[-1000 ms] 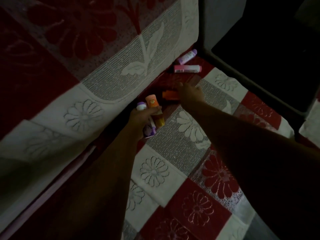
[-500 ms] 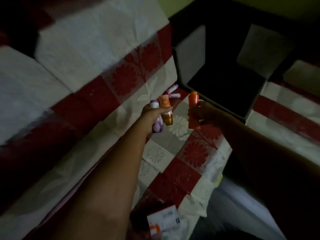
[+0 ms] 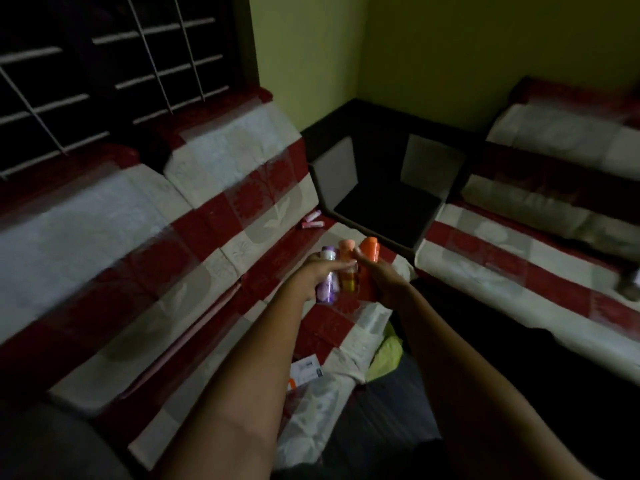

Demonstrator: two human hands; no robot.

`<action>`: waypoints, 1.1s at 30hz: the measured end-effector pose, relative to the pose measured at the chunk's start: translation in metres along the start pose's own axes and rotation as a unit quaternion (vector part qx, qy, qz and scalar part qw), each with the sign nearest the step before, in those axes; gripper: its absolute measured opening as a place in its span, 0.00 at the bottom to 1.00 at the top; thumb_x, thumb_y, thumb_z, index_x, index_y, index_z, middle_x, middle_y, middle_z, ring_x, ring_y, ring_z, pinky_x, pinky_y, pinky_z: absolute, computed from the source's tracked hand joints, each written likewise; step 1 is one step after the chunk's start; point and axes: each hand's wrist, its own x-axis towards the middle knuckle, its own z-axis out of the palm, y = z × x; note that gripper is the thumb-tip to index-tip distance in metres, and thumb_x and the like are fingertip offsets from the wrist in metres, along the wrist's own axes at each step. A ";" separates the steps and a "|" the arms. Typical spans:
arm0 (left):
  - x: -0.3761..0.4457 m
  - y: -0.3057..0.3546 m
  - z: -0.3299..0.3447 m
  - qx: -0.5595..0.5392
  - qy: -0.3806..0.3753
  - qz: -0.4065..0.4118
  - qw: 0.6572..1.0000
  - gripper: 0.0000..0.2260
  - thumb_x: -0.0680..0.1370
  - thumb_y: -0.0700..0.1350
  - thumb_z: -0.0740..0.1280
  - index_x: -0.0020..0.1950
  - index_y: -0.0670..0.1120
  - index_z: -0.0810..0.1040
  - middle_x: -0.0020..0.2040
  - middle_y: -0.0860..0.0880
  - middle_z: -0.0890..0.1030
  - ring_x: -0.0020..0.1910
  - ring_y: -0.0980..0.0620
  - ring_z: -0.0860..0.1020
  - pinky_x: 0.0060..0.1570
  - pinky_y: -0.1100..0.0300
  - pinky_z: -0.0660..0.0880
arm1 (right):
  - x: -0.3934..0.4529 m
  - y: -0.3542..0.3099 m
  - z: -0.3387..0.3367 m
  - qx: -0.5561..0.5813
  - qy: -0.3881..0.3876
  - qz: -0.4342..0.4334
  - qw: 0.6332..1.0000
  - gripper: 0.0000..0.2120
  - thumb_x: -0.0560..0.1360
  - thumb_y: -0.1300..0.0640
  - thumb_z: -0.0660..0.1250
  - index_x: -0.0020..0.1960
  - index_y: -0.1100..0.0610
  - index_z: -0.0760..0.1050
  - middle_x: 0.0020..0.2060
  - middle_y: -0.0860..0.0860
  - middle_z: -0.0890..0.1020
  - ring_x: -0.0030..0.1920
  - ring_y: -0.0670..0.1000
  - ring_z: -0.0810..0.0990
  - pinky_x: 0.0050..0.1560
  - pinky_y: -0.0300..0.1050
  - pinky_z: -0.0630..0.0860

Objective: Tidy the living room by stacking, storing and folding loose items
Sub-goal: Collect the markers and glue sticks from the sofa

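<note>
Bottles: five. Three held mid-frame, one purple bottle [image 3: 328,285], one amber bottle [image 3: 347,268], one orange bottle [image 3: 369,252]. Two pink bottles [image 3: 312,221] lying just above centre. Sofas: two. Hands: two. Cartons: one, lower centre.

Single view, head-worn, wide-angle. Looks forward and down along both forearms, from above and behind the hands. Left hand [image 3: 317,275] and right hand [image 3: 382,284] meet near frame centre, close to the lens. Sofa seat [image 3: 325,327] lies directly beneath the hands; its backrest [image 3: 221,188] runs off to their left. Beyond the hands, a dark corner table [image 3: 384,209]. Second sofa [image 3: 519,258] sits to their right. Barred window [image 3: 114,64] fills the upper left, green wall [image 3: 450,50] beyond. Edges blurred; lines bow outward. No second view shares the scene.
</note>
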 end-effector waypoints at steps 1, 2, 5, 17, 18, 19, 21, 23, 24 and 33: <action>-0.015 -0.001 0.009 0.010 -0.014 0.007 1.000 0.10 0.70 0.40 0.76 0.48 0.43 0.79 0.39 0.44 0.84 0.34 0.48 0.83 0.33 0.53 0.80 | -0.023 0.002 -0.003 0.004 -0.003 -0.007 1.000 0.37 0.60 0.37 0.77 0.61 0.57 0.75 0.52 0.59 0.82 0.49 0.60 0.83 0.47 0.56 0.81; -0.031 0.000 0.019 0.022 -0.022 0.014 0.999 0.09 0.70 0.40 0.76 0.47 0.43 0.79 0.37 0.45 0.84 0.33 0.48 0.83 0.34 0.53 0.81 | -0.043 0.002 -0.007 0.012 -0.006 -0.014 1.000 0.32 0.64 0.40 0.76 0.60 0.57 0.76 0.50 0.59 0.82 0.47 0.59 0.83 0.45 0.54 0.81; -0.084 0.000 0.053 0.070 -0.034 0.038 0.996 0.07 0.72 0.39 0.74 0.42 0.44 0.76 0.34 0.45 0.83 0.34 0.48 0.82 0.41 0.51 0.80 | -0.104 0.009 -0.024 0.040 0.014 -0.026 0.999 0.27 0.69 0.45 0.74 0.62 0.57 0.74 0.51 0.59 0.82 0.47 0.57 0.83 0.47 0.53 0.80; -0.238 -0.004 0.180 0.179 -0.093 0.075 0.976 0.18 0.75 0.41 0.71 0.62 0.47 0.70 0.47 0.41 0.78 0.41 0.44 0.79 0.37 0.50 0.78 | -0.314 0.048 -0.083 0.130 0.168 -0.104 0.972 0.26 0.72 0.44 0.70 0.64 0.55 0.67 0.55 0.58 0.77 0.54 0.58 0.79 0.49 0.55 0.79; -0.246 -0.008 0.191 0.194 -0.101 0.086 0.972 0.18 0.75 0.42 0.71 0.63 0.46 0.70 0.46 0.41 0.78 0.38 0.44 0.78 0.35 0.52 0.77 | -0.331 0.052 -0.089 0.139 0.182 -0.114 0.967 0.25 0.73 0.44 0.70 0.63 0.55 0.67 0.55 0.57 0.77 0.53 0.57 0.79 0.46 0.53 0.79; -0.251 -0.012 0.203 0.210 -0.112 0.094 0.967 0.19 0.75 0.42 0.71 0.63 0.45 0.69 0.48 0.41 0.78 0.38 0.45 0.79 0.36 0.52 0.78 | -0.349 0.057 -0.094 0.146 0.199 -0.129 0.961 0.25 0.72 0.45 0.70 0.63 0.55 0.67 0.56 0.57 0.77 0.53 0.57 0.79 0.45 0.52 0.78; -0.265 -0.021 0.226 0.235 -0.126 0.107 0.958 0.21 0.75 0.44 0.71 0.64 0.43 0.68 0.49 0.42 0.78 0.37 0.48 0.81 0.35 0.56 0.80 | -0.379 0.069 -0.107 0.156 0.232 -0.153 0.948 0.33 0.67 0.43 0.75 0.65 0.56 0.67 0.58 0.58 0.77 0.55 0.58 0.79 0.50 0.55 0.79; -0.292 -0.034 0.249 0.262 -0.164 0.113 0.944 0.16 0.76 0.46 0.69 0.60 0.45 0.68 0.39 0.44 0.75 0.24 0.54 0.77 0.21 0.66 0.73 | -0.413 0.090 -0.118 0.161 0.275 -0.175 0.932 0.43 0.59 0.42 0.79 0.67 0.56 0.68 0.59 0.58 0.78 0.56 0.59 0.80 0.54 0.58 0.78; -0.303 -0.041 0.258 0.266 -0.187 0.110 0.939 0.15 0.77 0.46 0.69 0.59 0.46 0.68 0.34 0.45 0.74 0.19 0.55 0.75 0.18 0.67 0.68 | -0.428 0.101 -0.122 0.166 0.293 -0.184 0.923 0.43 0.58 0.42 0.80 0.67 0.55 0.69 0.59 0.58 0.79 0.55 0.59 0.81 0.53 0.57 0.79; -0.400 -0.142 0.322 0.210 -0.377 0.106 0.896 0.12 0.69 0.42 0.76 0.49 0.45 0.77 0.49 0.40 0.82 0.45 0.43 0.82 0.49 0.49 0.80 | -0.605 0.204 -0.083 0.183 0.454 -0.220 0.844 0.17 0.73 0.63 0.70 0.61 0.61 0.73 0.45 0.54 0.81 0.43 0.52 0.81 0.41 0.45 0.79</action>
